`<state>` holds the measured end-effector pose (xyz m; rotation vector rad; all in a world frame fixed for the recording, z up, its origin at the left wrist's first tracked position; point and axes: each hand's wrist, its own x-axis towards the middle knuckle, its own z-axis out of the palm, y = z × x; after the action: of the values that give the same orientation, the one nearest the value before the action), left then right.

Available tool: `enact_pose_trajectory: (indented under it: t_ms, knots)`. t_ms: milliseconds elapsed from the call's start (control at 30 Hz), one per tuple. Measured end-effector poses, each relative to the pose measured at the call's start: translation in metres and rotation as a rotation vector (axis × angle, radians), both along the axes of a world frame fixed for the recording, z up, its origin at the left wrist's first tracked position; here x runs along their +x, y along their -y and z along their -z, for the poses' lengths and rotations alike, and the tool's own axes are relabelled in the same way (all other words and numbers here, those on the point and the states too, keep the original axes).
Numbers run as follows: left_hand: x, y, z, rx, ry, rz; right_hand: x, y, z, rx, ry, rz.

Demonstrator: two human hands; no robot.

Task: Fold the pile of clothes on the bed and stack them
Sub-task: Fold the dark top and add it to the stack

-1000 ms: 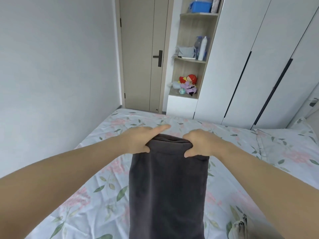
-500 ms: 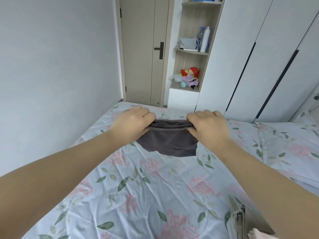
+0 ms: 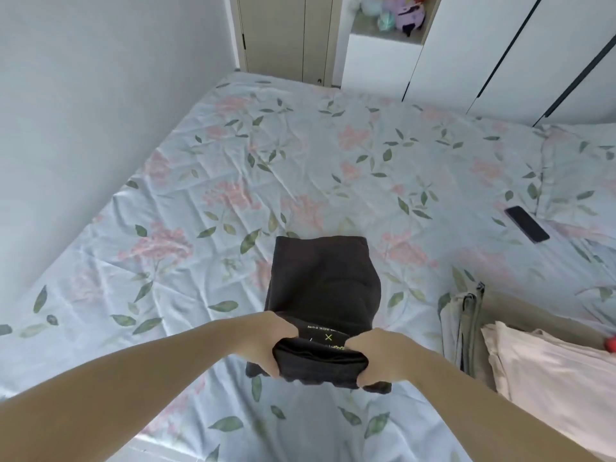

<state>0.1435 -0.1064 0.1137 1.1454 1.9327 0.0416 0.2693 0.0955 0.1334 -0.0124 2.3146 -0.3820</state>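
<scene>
On the wrinkled floral bed (image 3: pixel 233 195), near its front edge, a dark garment (image 3: pixel 323 285) lies as a soft, matte rectangle, its long axis running away from the person. The left hand (image 3: pixel 266 343) and right hand (image 3: pixel 376 358) each grip its thick folded near end. Pale folded clothes (image 3: pixel 550 368) lie to the right.

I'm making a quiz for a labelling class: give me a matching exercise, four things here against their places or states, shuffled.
1 dark garment
2 phone
3 plush toys
4 pink cloth

A on a shelf
B gripped by left hand and right hand
C flat on the bed, by the pillow
D lying at the near right

Pairs: 1-B, 2-C, 3-A, 4-D
</scene>
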Motion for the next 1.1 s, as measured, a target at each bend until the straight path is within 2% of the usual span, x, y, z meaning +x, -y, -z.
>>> enact_pose_trajectory:
  t_ms: [67, 133, 267, 300, 367, 400, 433, 467, 667, 800, 867, 1000, 1100]
  knots:
    - [-0.002, -0.003, 0.012, 0.006, 0.041, -0.038, -0.001, -0.004, 0.012, -0.016, 0.021, 0.035]
    - [-0.014, -0.013, 0.017, 0.04, 0.052, -0.094, -0.011, -0.015, 0.021, 0.013, -0.047, 0.077]
    - [-0.065, -0.047, 0.025, 0.205, -0.021, -0.288, -0.052, -0.043, 0.039, 0.191, -0.368, 0.243]
    - [-0.077, -0.056, 0.029, 0.276, -0.097, -0.358, -0.063, -0.049, 0.045, 0.265, -0.473, 0.332]
    - [-0.09, -0.072, 0.045, 0.415, -0.448, -0.497, -0.081, -0.057, 0.059, 0.375, -0.631, 0.527]
    - [-0.091, -0.076, 0.054, 0.444, -0.633, -0.547, -0.087, -0.058, 0.067, 0.389, -0.638, 0.594]
    - [-0.089, -0.079, 0.064, 0.427, -0.741, -0.546, -0.09, -0.056, 0.075, 0.383, -0.603, 0.612]
    - [-0.084, -0.081, 0.077, 0.384, -0.753, -0.502, -0.089, -0.051, 0.086, 0.368, -0.557, 0.582]
    - [-0.052, -0.064, 0.163, 0.012, -0.402, -0.125, -0.059, -0.031, 0.169, 0.216, -0.275, 0.298]
    - [-0.039, -0.043, 0.211, -0.156, -0.361, 0.087, -0.052, -0.031, 0.216, 0.192, -0.112, 0.144]
    - [-0.036, -0.036, 0.23, -0.157, -0.416, 0.136, -0.048, -0.034, 0.235, 0.215, -0.077, 0.084]
    - [-0.04, -0.028, 0.246, -0.078, -0.523, 0.22, -0.042, -0.043, 0.252, 0.27, -0.195, 0.009]
    - [-0.047, -0.031, 0.239, -0.091, -0.482, 0.242, -0.046, -0.049, 0.247, 0.2, -0.2, 0.031]
